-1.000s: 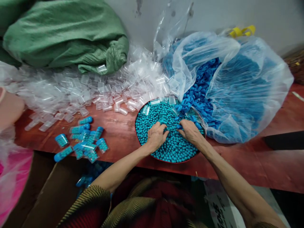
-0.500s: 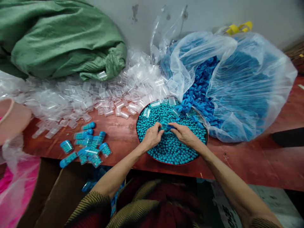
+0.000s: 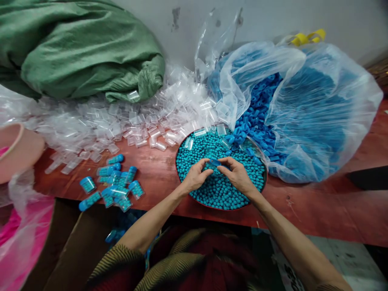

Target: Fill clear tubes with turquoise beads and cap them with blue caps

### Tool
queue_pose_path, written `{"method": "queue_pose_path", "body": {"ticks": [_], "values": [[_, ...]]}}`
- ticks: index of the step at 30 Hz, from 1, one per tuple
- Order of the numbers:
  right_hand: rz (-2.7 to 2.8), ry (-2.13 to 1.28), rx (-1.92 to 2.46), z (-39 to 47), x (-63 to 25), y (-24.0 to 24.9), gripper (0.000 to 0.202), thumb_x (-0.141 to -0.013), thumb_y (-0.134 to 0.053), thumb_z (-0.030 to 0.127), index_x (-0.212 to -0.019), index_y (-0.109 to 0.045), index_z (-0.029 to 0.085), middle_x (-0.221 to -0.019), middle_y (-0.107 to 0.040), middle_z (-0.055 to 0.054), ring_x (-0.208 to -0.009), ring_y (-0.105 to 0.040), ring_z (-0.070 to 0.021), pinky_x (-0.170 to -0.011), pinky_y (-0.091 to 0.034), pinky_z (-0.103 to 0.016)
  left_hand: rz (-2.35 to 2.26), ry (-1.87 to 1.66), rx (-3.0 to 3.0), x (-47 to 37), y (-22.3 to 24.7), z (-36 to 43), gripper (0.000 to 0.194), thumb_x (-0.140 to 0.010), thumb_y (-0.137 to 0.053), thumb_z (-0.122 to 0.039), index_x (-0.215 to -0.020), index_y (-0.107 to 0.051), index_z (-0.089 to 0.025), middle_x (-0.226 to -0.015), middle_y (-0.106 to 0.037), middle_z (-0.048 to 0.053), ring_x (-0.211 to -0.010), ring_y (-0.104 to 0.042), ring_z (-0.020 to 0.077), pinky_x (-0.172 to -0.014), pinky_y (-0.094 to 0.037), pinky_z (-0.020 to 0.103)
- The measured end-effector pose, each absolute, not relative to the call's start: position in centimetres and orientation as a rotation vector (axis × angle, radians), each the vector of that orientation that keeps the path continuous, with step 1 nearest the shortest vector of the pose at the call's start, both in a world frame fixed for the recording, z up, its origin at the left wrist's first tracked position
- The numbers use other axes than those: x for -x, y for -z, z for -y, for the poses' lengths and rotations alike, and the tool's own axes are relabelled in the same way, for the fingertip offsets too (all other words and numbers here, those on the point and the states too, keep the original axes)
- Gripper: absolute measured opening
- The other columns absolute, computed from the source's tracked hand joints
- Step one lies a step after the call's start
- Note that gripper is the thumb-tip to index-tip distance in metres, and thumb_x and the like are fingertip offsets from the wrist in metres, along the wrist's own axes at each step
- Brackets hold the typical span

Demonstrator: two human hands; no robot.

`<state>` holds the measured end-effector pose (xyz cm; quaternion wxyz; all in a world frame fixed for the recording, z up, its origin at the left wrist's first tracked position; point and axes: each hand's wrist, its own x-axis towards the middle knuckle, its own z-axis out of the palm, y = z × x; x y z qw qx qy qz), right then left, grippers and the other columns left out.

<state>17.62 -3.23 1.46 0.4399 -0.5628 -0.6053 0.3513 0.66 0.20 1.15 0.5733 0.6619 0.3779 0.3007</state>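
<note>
Above a round tub of turquoise beads, my two hands meet fingertip to fingertip. Between them is a small blue cap, which my right hand pinches between thumb and fingers. My left hand is closed at the other side, on a clear plastic vial that hardly shows against the beads. Whether the cap sits fully on the vial I cannot tell. Several empty clear vials and loose blue caps lie on the beads along the tub's far side.
Filled, blue-capped vials lie left on the red table. Behind spreads a heap of clear vials beside a green sack. A translucent bag spills blue caps at right. A pink tub stands far left.
The blue cap has shifted slightly left between my hands and turned its face more toward me. Both hands stay over the beads; the whole view has shifted slightly.
</note>
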Motion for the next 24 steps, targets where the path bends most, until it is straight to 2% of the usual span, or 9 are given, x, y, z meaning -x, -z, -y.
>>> {"method": "queue_pose_path", "body": {"ticks": [3,7,10,18,21,24], "values": [[1.714,-0.488,1.353,3.8,-17.7,-1.7,0.019,-0.084,-0.055,0.024,-0.099,-0.066,0.021,-0.094,-0.070,-0.005,-0.087,-0.065,-0.0199,-0.079,-0.053,-0.035,-0.894,-0.670,-1.461,-0.6,-1.6,-0.1,0.041,-0.078,-0.055,-0.027,-0.117,-0.047,-0.018,-0.087,-0.058,0.001,-0.072,-0.053,0.0135,-0.060,-0.044,0.023],[1.967,-0.154,1.232,4.6,-17.6,-1.5,0.033,-0.089,-0.044,0.013,-0.112,-0.065,0.021,-0.110,-0.069,-0.009,-0.099,-0.064,-0.0207,-0.084,-0.054,-0.036,-0.861,-0.683,-1.380,-0.5,-1.9,-0.1,0.045,-0.077,-0.059,-0.029,-0.119,-0.048,-0.018,-0.082,-0.056,0.000,-0.063,-0.049,0.0096,-0.053,-0.042,0.020],[2.001,-0.019,1.178,5.0,-17.6,-1.0,0.038,-0.089,-0.042,0.009,-0.117,-0.063,0.020,-0.111,-0.069,-0.011,-0.102,-0.065,-0.0208,-0.084,-0.055,-0.036,-0.807,-0.624,-1.309,-0.3,-2.2,0.1,0.051,-0.078,-0.059,-0.032,-0.125,-0.044,-0.018,-0.071,-0.050,-0.004,-0.050,-0.043,0.0062,-0.046,-0.038,0.019],[1.988,0.101,1.192,6.1,-17.1,-1.6,0.036,-0.088,-0.043,0.008,-0.115,-0.065,0.018,-0.105,-0.071,-0.011,-0.096,-0.067,-0.0206,-0.079,-0.057,-0.034,-0.749,-0.658,-1.239,-0.4,-2.8,1.0,0.052,-0.080,-0.058,-0.034,-0.127,-0.042,-0.019,-0.065,-0.045,-0.007,-0.040,-0.040,0.0036,-0.038,-0.034,0.017],[1.955,-0.035,1.224,6.2,-17.1,-2.2,0.033,-0.088,-0.045,0.011,-0.110,-0.068,0.021,-0.103,-0.072,-0.009,-0.093,-0.068,-0.0195,-0.078,-0.056,-0.033,-0.744,-0.619,-1.236,-0.3,-3.3,1.0,0.051,-0.079,-0.059,-0.032,-0.125,-0.042,-0.018,-0.064,-0.045,-0.007,-0.041,-0.041,0.0039,-0.039,-0.035,0.017],[1.855,-0.308,1.258,6.2,-17.2,-2.8,0.025,-0.087,-0.050,0.017,-0.099,-0.071,0.026,-0.098,-0.073,-0.004,-0.087,-0.069,-0.0172,-0.077,-0.056,-0.031,-0.744,-0.556,-1.218,0.0,-3.7,1.0,0.048,-0.080,-0.057,-0.031,-0.124,-0.043,-0.017,-0.062,-0.044,-0.007,-0.041,-0.042,0.0044,-0.039,-0.035,0.017]]}}
